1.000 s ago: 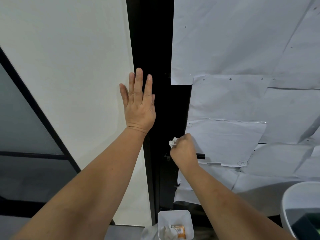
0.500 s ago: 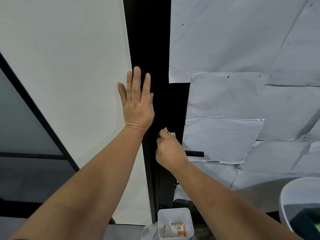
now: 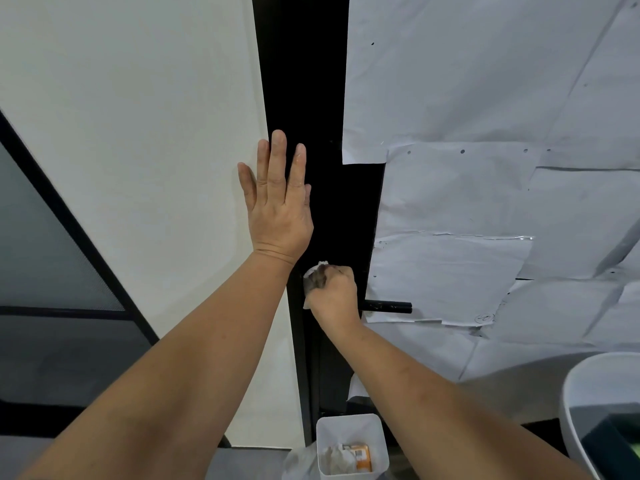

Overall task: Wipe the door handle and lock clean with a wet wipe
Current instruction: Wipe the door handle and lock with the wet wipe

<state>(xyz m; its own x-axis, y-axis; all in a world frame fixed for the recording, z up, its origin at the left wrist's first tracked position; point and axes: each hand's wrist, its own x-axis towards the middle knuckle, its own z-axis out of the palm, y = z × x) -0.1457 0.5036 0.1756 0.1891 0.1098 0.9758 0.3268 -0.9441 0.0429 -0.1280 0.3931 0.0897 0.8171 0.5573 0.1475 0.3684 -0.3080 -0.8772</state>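
Right hand (image 3: pixel 332 296) clamped on the soft, limp wet wipe (image 3: pixel 313 277), just left of the rigid door handle (image 3: pixel 388 306); left hand (image 3: pixel 278 202) splayed flat above; bunching keeps it manageable

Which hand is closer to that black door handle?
Right. The right hand holds the wet wipe at the door handle base; the left hand rests flat, higher up.
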